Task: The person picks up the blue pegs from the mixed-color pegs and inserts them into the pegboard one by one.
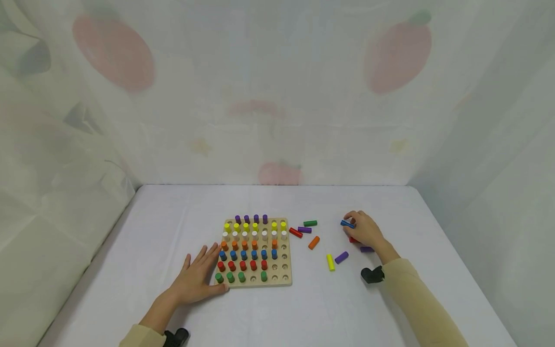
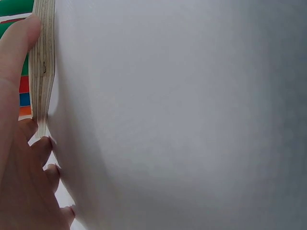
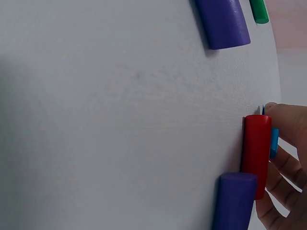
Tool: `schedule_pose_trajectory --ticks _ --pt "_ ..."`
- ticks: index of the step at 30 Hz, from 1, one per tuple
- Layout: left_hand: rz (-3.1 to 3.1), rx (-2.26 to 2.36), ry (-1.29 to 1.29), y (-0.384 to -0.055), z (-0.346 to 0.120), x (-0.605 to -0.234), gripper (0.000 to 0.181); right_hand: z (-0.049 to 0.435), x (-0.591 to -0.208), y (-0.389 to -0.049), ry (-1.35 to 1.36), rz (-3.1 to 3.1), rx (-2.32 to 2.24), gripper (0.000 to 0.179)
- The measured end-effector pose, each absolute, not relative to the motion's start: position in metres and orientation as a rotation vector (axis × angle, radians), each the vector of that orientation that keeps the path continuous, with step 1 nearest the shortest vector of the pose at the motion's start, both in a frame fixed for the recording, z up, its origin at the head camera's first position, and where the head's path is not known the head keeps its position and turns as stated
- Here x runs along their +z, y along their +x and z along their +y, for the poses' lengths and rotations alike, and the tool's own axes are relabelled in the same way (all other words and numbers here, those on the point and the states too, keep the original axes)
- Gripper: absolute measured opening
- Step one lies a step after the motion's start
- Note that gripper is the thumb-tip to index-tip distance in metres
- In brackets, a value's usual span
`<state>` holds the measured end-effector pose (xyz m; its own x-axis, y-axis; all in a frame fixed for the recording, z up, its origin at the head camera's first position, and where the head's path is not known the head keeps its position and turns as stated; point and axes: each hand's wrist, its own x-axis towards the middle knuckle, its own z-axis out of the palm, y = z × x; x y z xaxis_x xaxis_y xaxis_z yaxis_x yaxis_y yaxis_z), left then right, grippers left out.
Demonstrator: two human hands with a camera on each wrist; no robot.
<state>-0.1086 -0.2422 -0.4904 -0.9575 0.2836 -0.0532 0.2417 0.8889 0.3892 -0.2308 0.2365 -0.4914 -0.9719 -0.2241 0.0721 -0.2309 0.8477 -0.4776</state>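
Note:
A wooden pegboard (image 1: 279, 279) lies on the table, with rows of purple, yellow, white, orange, blue, red and green pegs standing in its holes. My left hand (image 1: 197, 279) rests at its left side, fingers spread and nearly straight. In the left wrist view the thumb (image 2: 21, 40) touches the board's edge (image 2: 43, 67). Off to the right, my right hand (image 1: 366, 229) pinches a blue peg (image 1: 347, 224) between thumb and fingers. Just under that hand lies a red peg (image 3: 256, 153), which partly hides the blue one in the right wrist view; a purple peg (image 3: 235, 201) is beside it.
Between board and right hand lie loose pegs: green (image 1: 310, 223), red (image 1: 296, 233), purple (image 1: 305, 230), orange (image 1: 314, 242), yellow (image 1: 331, 262) and another purple (image 1: 341, 257). Several board holes at the right side hold no peg. White cloth (image 1: 277, 96) hangs behind the table.

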Motion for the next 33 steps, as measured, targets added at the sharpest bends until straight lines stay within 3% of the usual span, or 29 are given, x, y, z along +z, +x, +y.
schedule_pose_trajectory --ticks 33 --pt "2.947 0.568 0.417 -0.109 -0.242 -0.490 0.107 0.219 -0.486 -0.228 0.370 -2.987 0.857 0.023"
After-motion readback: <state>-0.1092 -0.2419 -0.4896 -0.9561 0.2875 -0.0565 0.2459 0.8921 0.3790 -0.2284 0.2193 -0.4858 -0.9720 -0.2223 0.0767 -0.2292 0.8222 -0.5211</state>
